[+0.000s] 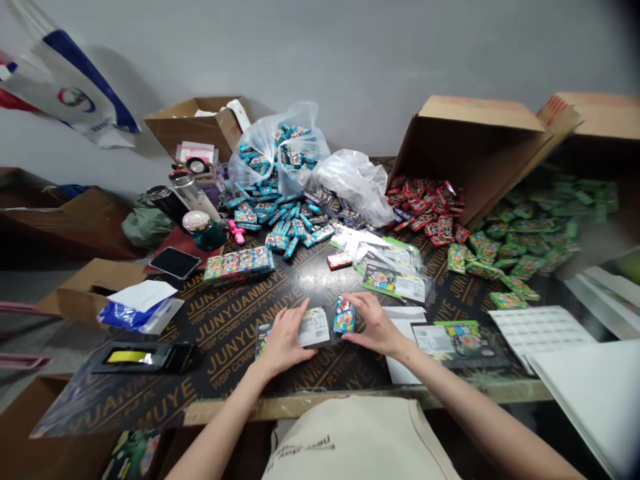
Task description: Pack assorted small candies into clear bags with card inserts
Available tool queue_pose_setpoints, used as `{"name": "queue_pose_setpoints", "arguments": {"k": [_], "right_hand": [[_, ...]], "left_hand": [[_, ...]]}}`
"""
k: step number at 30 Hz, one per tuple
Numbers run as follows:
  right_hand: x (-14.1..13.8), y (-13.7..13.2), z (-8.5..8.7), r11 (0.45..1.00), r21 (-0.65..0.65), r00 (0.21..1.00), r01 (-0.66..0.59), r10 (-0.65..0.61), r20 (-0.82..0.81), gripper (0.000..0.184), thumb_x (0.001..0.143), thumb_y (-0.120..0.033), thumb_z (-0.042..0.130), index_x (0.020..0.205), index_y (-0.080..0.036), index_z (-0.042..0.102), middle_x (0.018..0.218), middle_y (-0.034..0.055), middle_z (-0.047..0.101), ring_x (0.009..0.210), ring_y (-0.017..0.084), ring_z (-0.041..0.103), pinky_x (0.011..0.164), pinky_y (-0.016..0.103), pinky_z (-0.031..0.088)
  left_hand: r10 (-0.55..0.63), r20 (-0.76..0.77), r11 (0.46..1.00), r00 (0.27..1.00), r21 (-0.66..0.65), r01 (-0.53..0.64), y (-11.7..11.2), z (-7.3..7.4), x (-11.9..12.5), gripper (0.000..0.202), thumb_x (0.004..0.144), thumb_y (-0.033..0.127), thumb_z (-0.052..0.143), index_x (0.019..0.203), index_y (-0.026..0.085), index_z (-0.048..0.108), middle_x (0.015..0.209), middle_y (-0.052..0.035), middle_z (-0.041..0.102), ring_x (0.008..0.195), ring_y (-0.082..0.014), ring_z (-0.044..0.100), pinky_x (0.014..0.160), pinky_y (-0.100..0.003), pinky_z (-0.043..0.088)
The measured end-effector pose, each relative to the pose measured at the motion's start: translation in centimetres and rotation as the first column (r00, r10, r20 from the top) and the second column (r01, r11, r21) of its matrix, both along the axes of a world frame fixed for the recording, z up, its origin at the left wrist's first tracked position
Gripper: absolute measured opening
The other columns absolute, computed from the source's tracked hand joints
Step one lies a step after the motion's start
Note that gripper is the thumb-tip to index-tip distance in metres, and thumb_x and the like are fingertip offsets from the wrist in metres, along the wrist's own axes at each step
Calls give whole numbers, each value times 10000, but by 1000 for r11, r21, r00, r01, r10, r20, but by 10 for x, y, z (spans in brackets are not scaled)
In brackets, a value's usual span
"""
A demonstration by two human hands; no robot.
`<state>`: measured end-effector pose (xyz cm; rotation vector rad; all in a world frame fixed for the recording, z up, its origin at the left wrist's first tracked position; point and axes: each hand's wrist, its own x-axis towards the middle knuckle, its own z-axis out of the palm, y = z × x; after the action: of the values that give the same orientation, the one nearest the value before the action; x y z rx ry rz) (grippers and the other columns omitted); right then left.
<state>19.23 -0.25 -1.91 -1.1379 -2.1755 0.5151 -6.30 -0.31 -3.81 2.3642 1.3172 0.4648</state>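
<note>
I have the blue box [345, 315] pinched between the thumb and fingers of the right hand [374, 325], so that hand is the nearer; the box lies to its left, just beyond the right edge of the packet [316, 325] under the left hand [286, 337]. Its long axis runs away from the body, across the packet's length. The left hand rests spread on the packet, not clenched that I can see. I count one held box, one loose red box [339, 261] beyond it, one packet [470, 341] at right, and four heaps: blue [296, 228], purple [345, 209], red [425, 207], green [525, 243]. Their boxes, and the overlapping packets [385, 281], I cannot count.
</note>
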Motion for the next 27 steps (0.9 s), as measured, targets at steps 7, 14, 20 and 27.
{"name": "queue_pose_setpoints", "arguments": {"k": [7, 14, 20, 27], "right_hand": [[-3, 4, 3, 992, -50, 991, -119, 116, -70, 734, 610, -384, 715, 1244, -194, 398, 1143, 109, 505, 1048, 261, 466, 903, 406, 365], [-2, 12, -3, 999, -19, 991, -39, 36, -132, 969, 510, -566, 729, 1307, -197, 320, 1218, 121, 509, 1114, 270, 463, 985, 430, 272], [8, 40, -3, 999, -32, 999, -20, 19, -25, 562, 795, -454, 530, 1296, -266, 358, 1111, 58, 610, 1113, 219, 478, 1021, 454, 156], [112, 212, 19, 623, -25, 624, 782, -781, 43, 792, 606, -180, 656, 1325, -211, 327, 1446, 156, 179, 1330, 320, 104, 997, 496, 159]], "left_hand": [[39, 108, 999, 993, -18, -37, 6, 11, 6, 1035, 549, 287, 696, 1400, 188, 115, 1186, -96, 493, 1096, -270, 448, 983, -427, 312], [54, 131, 997, 990, -69, -46, 14, 11, 12, 957, 583, 284, 674, 1388, 213, 163, 1212, -88, 472, 1103, -255, 456, 968, -400, 336], [95, 112, 993, 989, -74, -87, 27, -2, 17, 940, 608, 298, 649, 1393, 215, 141, 1153, -82, 507, 1059, -254, 490, 934, -406, 363], [73, -75, 996, 995, -50, -77, 16, -49, 11, 862, 567, 265, 662, 1355, 220, 315, 1186, -91, 552, 1083, -285, 492, 931, -406, 373]]}}
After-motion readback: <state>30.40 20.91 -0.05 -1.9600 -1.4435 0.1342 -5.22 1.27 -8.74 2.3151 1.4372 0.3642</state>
